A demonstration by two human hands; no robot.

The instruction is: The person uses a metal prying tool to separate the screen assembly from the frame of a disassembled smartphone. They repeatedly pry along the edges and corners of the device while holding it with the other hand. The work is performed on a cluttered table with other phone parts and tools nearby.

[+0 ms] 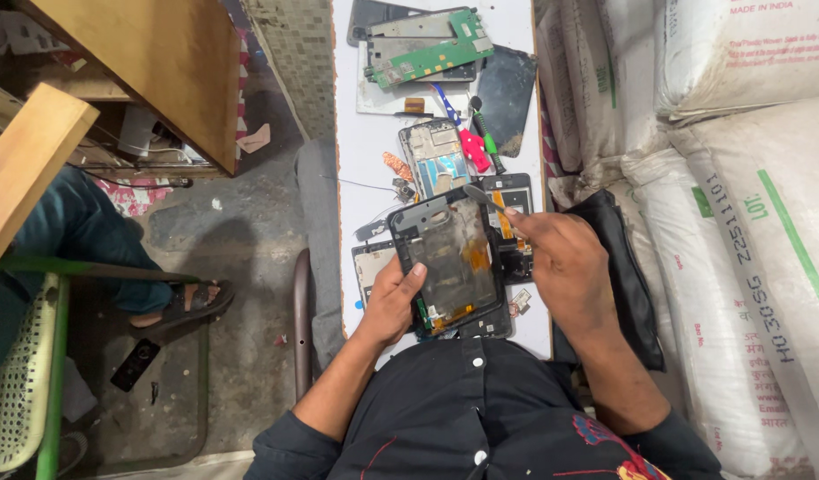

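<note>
Left hand point(393, 307) gripping opened phone frame point(447, 258) above white tabletop point(365, 147); right hand point(561, 267) fingers pinching metal tweezers point(482, 195) at far edge.

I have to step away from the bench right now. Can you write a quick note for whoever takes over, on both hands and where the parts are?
Left hand grips the opened phone frame by its left edge, over the white table.
Right hand holds tweezers at the frame's top right corner.
Done: the frame lies open, insides exposed.
Left: the green circuit board, a second frame, and the red-handled tool lie further up the table, untouched.
</note>
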